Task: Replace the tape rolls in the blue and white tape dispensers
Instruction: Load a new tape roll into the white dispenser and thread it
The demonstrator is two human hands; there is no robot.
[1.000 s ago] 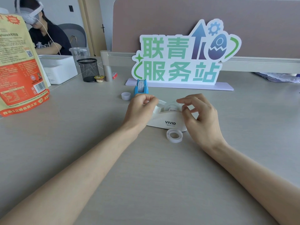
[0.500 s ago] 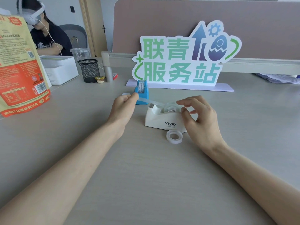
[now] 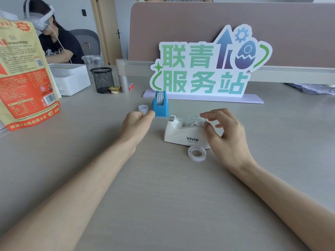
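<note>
The white tape dispenser marked VIVID stands mid-table with a clear tape roll seated in it. A second clear roll lies flat just in front of it. The blue dispenser stands behind and to the left, with a printed roll in its slot. My left hand is pinched shut left of the white dispenser's cutter, thumb tip beside the blue dispenser; the clear tape strip it pulled is barely visible. My right hand hovers at the white dispenser's right end, fingers spread, fingertips by the seated roll.
A small white cap sits left of the blue dispenser. A standing sign is behind, an orange bag at far left, with a white box and a mesh pen cup. A person sits at the back left.
My left hand drew a tape strip leftward from the white dispenser, then dropped slightly toward the table. The right hand stayed by the roll.
</note>
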